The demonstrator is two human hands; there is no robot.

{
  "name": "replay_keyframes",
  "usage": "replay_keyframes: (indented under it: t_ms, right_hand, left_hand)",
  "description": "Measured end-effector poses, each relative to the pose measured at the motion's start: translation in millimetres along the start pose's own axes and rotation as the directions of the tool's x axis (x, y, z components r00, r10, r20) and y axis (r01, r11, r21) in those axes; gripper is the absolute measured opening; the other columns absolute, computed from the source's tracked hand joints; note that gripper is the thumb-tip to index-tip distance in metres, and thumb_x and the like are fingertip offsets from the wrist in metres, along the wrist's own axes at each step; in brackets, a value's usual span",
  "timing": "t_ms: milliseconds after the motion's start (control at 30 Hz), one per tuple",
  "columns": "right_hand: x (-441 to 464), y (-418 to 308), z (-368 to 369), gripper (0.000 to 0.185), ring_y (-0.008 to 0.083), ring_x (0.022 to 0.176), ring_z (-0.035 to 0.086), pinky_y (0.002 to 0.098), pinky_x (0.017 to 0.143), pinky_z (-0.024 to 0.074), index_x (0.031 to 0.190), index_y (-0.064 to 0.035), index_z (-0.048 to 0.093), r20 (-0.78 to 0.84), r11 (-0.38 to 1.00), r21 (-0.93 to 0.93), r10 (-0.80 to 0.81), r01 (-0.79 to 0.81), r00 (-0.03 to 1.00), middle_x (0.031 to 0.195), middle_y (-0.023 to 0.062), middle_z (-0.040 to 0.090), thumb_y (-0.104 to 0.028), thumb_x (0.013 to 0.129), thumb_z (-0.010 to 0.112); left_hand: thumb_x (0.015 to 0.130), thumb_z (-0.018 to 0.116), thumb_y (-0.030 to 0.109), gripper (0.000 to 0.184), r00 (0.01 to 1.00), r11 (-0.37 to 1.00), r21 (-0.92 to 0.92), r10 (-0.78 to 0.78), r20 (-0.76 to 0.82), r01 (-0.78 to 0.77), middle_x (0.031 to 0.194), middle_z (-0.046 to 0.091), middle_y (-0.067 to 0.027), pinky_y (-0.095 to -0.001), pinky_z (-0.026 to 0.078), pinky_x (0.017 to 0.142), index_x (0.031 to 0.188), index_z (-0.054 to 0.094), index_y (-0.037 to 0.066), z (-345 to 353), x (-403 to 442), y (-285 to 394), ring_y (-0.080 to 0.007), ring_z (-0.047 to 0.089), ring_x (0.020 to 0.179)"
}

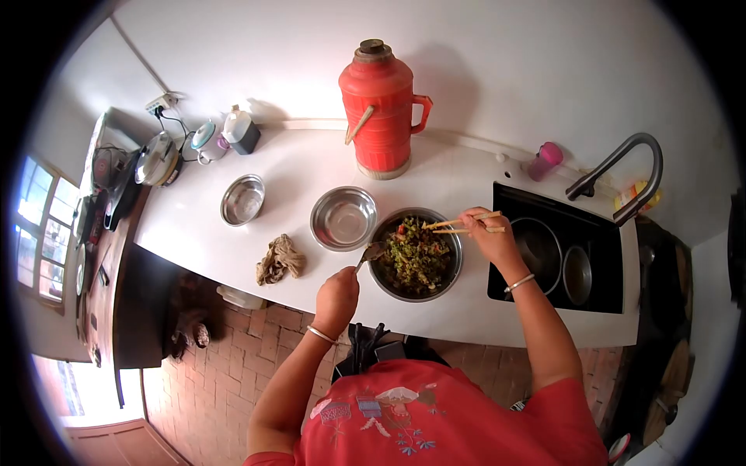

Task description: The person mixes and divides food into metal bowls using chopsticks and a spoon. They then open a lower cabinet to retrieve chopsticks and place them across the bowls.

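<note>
Steel mixing bowl (455,268) of chopped vegetables (416,258), set on a white countertop (435,320). Metal spoon (374,251), gripped by the left hand (337,300) at the bowl's left rim. Pair of chopsticks (466,223), held in the right hand (488,235), tips over the vegetables. Two smaller steel bowls (343,219) (one nearly touching), crumpled cloth (280,260) and red thermos flask (378,113) placed nearby.

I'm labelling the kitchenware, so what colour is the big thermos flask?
The thermos flask is red, seen best in the head view.
</note>
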State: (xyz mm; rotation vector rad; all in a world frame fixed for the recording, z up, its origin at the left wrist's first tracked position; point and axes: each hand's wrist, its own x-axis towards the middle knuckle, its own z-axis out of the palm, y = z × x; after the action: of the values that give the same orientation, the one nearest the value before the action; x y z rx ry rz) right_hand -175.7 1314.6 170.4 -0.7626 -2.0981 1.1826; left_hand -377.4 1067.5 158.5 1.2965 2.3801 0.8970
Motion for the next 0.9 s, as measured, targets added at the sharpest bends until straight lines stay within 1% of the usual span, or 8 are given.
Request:
replay_keyframes:
  t_ms: [100,167,333,567,667,733,867,900]
  right_hand:
    - [14.9,36.2,19.5,0.017,0.0115,0.056,0.051,0.0253,0.055,0.0436,0.091,0.0008,0.064,-0.077,0.997,-0.010,0.076,-0.076,0.994,0.071,0.0065,0.063,-0.015,0.088,0.059]
    - [20.8,45.8,37.8,0.017,0.0116,0.056,0.052,0.0245,0.054,0.0438,0.091,-0.0001,0.064,-0.097,0.973,0.180,0.166,-0.147,0.981,0.071,0.0053,0.063,-0.016,0.089,0.058]
    - [24.2,61.5,59.3,0.021,0.0135,0.071,0.065,0.0212,0.058,0.0526,0.090,-0.0002,0.062,0.071,0.809,0.468,0.368,-0.356,0.927,0.079,0.0092,0.066,-0.018,0.092,0.052]
    - [6.4,12.8,32.1,0.019,0.0133,0.074,0.065,0.0211,0.060,0.0527,0.092,0.0015,0.062,0.212,0.836,0.425,0.280,-0.346,0.936,0.081,0.0089,0.066,-0.015,0.092,0.053]
    - [-3.0,-8.0,17.1,0.018,0.0120,0.072,0.064,0.0215,0.059,0.0514,0.094,0.0024,0.063,0.232,0.934,0.251,0.199,-0.256,0.952,0.082,0.0071,0.066,-0.013,0.091,0.055]
    - [-9.8,-16.8,3.8,0.018,0.0083,0.070,0.060,0.0199,0.060,0.0503,0.093,0.0032,0.064,0.204,0.974,0.189,0.085,-0.124,0.975,0.082,0.0064,0.066,-0.013,0.091,0.056]
    - [-23.9,-20.8,-10.0,0.015,0.0068,0.064,0.057,0.0203,0.056,0.0484,0.092,0.0013,0.065,0.061,0.979,0.183,0.082,-0.092,0.995,0.076,0.0047,0.064,-0.012,0.089,0.057]
    - [-27.7,-16.6,-10.3,0.015,0.0083,0.061,0.056,0.0217,0.056,0.0467,0.089,0.0024,0.065,0.020,0.988,0.073,0.132,-0.133,0.991,0.073,0.0059,0.063,-0.011,0.088,0.058]
  left_hand:
    - [0.087,0.043,0.012,0.018,0.998,0.971,0.233,0.049,0.042,-0.057,0.077,0.062,-0.0204,-0.0457,0.049,0.064,0.090,0.056,0.001,1.5,5.0,5.6,-0.0381,0.060,0.072]
    - [0.086,0.044,0.013,0.015,0.990,0.941,0.337,-0.013,0.143,-0.036,0.074,0.062,-0.0200,-0.0478,0.047,0.064,0.087,0.055,0.002,9.7,10.8,3.8,-0.0394,0.059,0.072]
    - [0.082,0.045,0.005,0.012,0.979,0.915,0.399,-0.024,0.201,-0.059,0.075,0.063,-0.0194,-0.0431,0.051,0.064,0.083,0.055,0.001,22.0,20.6,8.8,-0.0369,0.063,0.071]
    - [0.083,0.044,0.007,0.013,0.976,0.924,0.378,-0.028,0.215,-0.057,0.076,0.063,-0.0185,-0.0446,0.050,0.064,0.083,0.055,0.001,23.9,16.1,11.0,-0.0364,0.062,0.071]
    - [0.083,0.044,0.008,0.012,0.969,0.928,0.346,0.055,0.242,-0.139,0.075,0.063,-0.0177,-0.0445,0.050,0.063,0.083,0.054,0.002,14.3,12.2,12.5,-0.0364,0.062,0.070]
    - [0.083,0.044,0.007,0.010,0.971,0.910,0.376,0.099,0.218,-0.177,0.075,0.063,-0.0171,-0.0431,0.051,0.062,0.082,0.053,0.002,8.9,11.0,13.3,-0.0352,0.062,0.069]
    - [0.083,0.045,0.007,0.009,0.975,0.882,0.427,0.135,0.175,-0.199,0.071,0.062,-0.0171,-0.0440,0.049,0.057,0.083,0.053,0.002,4.1,17.2,7.0,-0.0350,0.061,0.064]
    - [0.083,0.045,0.007,0.009,0.975,0.882,0.427,0.135,0.175,-0.199,0.071,0.062,-0.0171,-0.0440,0.049,0.057,0.083,0.053,0.002,2.8,20.1,10.0,-0.0350,0.061,0.064]
